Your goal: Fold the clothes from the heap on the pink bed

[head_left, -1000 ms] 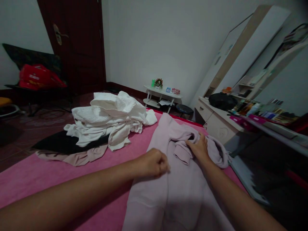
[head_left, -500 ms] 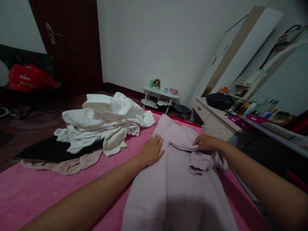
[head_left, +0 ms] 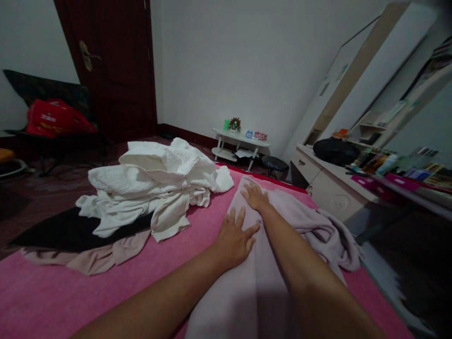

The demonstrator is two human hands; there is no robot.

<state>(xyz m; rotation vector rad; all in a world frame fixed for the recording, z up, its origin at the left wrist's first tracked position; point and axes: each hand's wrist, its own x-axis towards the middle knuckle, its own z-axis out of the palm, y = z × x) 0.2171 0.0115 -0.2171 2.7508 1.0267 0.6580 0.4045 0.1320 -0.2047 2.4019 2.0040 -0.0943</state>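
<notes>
A pale lilac long-sleeved garment [head_left: 229, 296] lies spread on the pink bed cover [head_left: 169, 263], one side folded inward along its length. My left hand [head_left: 235, 240] rests flat on its left part, fingers spread. Further up, my right hand [head_left: 254, 196] presses flat on the garment near its far end, fingers apart. Neither hand grips the cloth. To the right of my right forearm, the rest of the garment, with what looks like a sleeve [head_left: 339, 238], lies bunched toward the bed's edge. My right forearm hides part of the middle.
Left of the garment is a heap of white clothes [head_left: 158, 165], over a black cloth [head_left: 60, 230] and a beige-pink cloth [head_left: 106, 254]. A dressing table [head_left: 332, 181] stands at right, a round stool [head_left: 275, 163] and small white table [head_left: 240, 136] beyond the bed.
My right hand has let go of the sleeve and moved left onto the garment's far end. The sleeve now lies further right, bunched. My left hand stays on the cloth, fingers more spread.
</notes>
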